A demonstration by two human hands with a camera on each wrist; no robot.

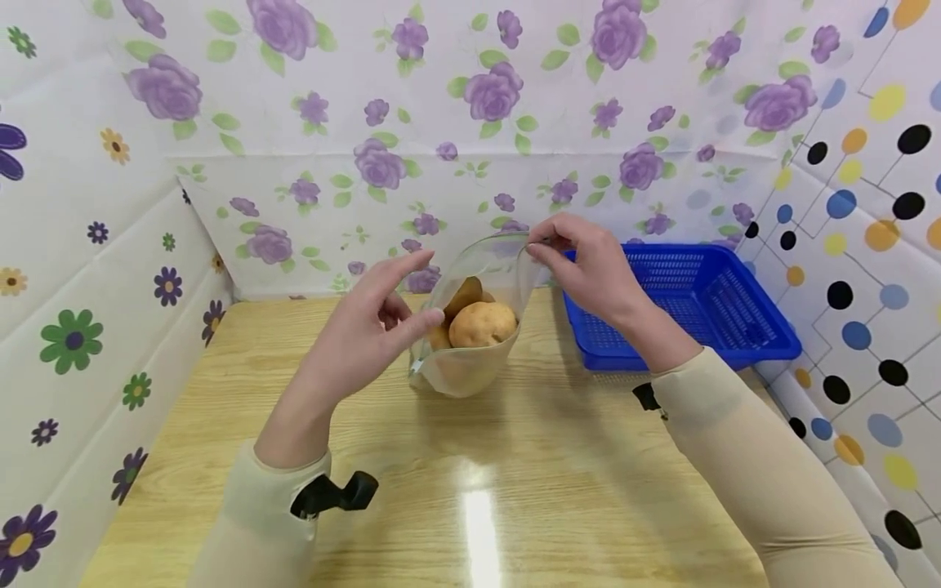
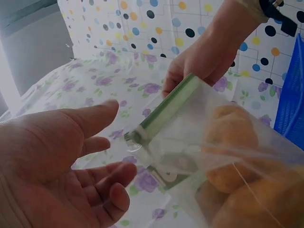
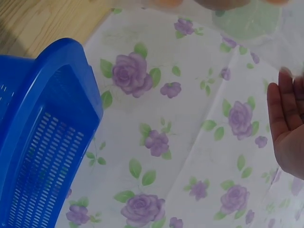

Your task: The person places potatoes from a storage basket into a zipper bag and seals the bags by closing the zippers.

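Observation:
A clear zip bag (image 1: 468, 380) with a green-edged mouth stands on the table, its mouth spread open. Potatoes (image 1: 482, 324) lie inside, and they show through the plastic in the left wrist view (image 2: 230, 147). My right hand (image 1: 588, 265) pinches the far right part of the bag's rim between thumb and fingers. On the other side, my left hand (image 1: 363, 335) is held with its fingers apart beside the mouth. The left wrist view shows a gap between those fingers and the white slider (image 2: 136, 135) at the end of the zip.
A blue perforated basket (image 1: 684, 359) stands on the right of the wooden table (image 1: 412, 490), close to the dotted side cloth (image 1: 838, 294). Behind the bag rises a cloth with purple flowers (image 1: 316, 245). Another flowered cloth (image 1: 95, 392) hangs on the left.

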